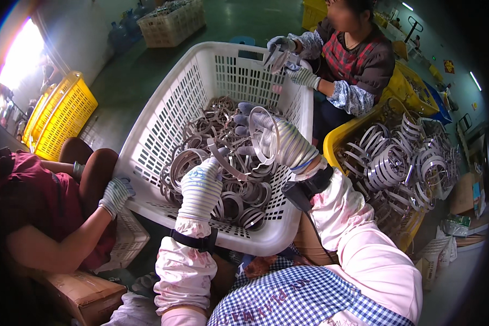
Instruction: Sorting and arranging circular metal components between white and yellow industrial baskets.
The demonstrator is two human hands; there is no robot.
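Note:
Both my hands wear striped, light-coloured work gloves and are over a white plastic basket (pixel 212 242) with a pile of curved metal bands (pixel 201 130) in it. My left hand (pixel 201 187) is closed in a pinch on a curved metal strip (pixel 234 171), which slants down to the right from its fingertips. A thin open metal ring (pixel 277 136) stands upright in my right hand (pixel 290 144), with the thumb on its near side and the other fingers behind it. The ring partly hides those fingers. Bands in the pile overlap and tangle.
To the right, a yellow basket (pixel 331 146) is heaped with metal hoops (pixel 388 168). A person across (pixel 358 60) handles metal pieces over the white basket's far corner. Another person's gloved hand (pixel 116 196) touches its left rim. A cardboard box (pixel 84 296) sits at lower left.

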